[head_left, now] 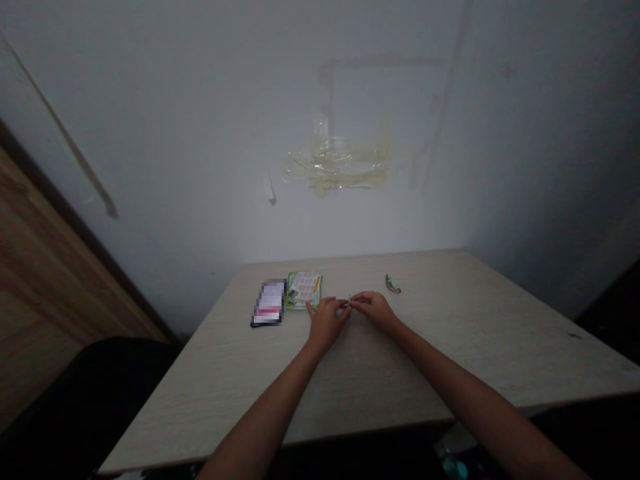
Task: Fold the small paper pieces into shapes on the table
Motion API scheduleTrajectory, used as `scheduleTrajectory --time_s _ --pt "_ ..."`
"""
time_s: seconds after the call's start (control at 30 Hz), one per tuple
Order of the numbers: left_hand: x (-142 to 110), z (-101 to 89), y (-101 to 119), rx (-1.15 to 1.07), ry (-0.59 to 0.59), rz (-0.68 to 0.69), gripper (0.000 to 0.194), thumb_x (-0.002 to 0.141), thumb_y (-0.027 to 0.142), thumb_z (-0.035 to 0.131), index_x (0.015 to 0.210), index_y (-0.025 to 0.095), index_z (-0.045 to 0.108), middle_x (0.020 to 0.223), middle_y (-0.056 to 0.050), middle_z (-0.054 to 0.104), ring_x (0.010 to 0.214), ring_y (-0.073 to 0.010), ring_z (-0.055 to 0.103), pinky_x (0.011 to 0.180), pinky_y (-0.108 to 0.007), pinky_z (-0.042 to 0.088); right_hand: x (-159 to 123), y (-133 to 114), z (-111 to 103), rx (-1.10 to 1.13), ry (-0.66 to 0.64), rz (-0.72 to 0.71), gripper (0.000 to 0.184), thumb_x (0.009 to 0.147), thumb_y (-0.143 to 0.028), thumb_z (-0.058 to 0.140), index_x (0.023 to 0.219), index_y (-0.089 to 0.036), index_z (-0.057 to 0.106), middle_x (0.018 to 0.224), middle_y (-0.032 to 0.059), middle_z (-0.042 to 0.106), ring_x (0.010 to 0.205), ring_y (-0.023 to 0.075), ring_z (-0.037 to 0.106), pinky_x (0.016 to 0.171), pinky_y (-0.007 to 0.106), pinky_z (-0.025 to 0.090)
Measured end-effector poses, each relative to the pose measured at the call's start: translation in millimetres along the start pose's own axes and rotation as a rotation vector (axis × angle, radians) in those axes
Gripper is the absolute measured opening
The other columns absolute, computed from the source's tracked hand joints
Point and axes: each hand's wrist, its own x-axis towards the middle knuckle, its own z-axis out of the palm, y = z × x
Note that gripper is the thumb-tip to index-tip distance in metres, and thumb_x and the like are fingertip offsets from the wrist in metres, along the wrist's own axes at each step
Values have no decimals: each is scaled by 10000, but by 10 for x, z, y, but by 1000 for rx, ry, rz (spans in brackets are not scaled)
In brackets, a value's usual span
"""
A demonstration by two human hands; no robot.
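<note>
Above the middle of the table, my left hand (329, 319) and my right hand (375, 308) meet fingertip to fingertip. Between them they pinch a small, pale, thin piece (349, 301), too small to name. Just left of my left hand lies a green and white printed packet (304, 288), its near edge close to my thumb. A phone (269, 303) with a lit, blurred screen rests beside the packet. Beyond my right hand sits a small crumpled green and white wrapper (393, 285).
The light wood table (450, 320) backs onto a pale wall (210, 133) bearing patches of clear tape (340, 163). A dark object (115, 380) stands off the table's left side, near a wooden panel (45, 267). The table's near edge runs beneath my forearms.
</note>
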Motion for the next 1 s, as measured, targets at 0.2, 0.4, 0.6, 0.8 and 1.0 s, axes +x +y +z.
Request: scheduleTrajectory --time_s 0.2,0.4,0.6,0.8,1.0 --pt "12 -6 -9 -24 6 0 273 900 472 530 1052 318 697 1186 -35 680 1206 -257 528 1081 -720 -14 1 -1 26 73 -9 45 316 732 -442 683 876 -164 731 872 85 754 843 239 704 835 372 533" --pt "18 -37 10 -54 5 -27 245 885 457 564 1022 313 707 1159 -28 693 1204 -243 528 1085 -697 -82 4 30 39 108 2 46 337 718 -449 696 880 -156 726 867 90 751 838 239 705 831 378 535" --pt "34 -29 1 -86 17 -54 210 881 431 576 987 318 718 1133 -19 705 1183 -244 545 1077 -700 -96 7 52 35 96 -8 46 352 704 -457 712 886 -156 728 856 85 752 833 239 705 819 375 539" --pt "38 -50 10 -102 15 -48 213 875 455 576 946 313 719 1105 -4 713 1160 -242 557 1069 -710 -98 14 85 43 130 -11 56 358 687 -462 727 874 -157 724 838 81 754 825 242 710 812 377 544" --pt "41 -65 12 -82 -10 -58 255 873 493 561 968 313 715 1107 -15 715 1156 -244 550 1065 -713 -96 5 66 43 174 -19 82 346 674 -443 736 874 -160 722 818 78 754 811 247 714 802 383 549"
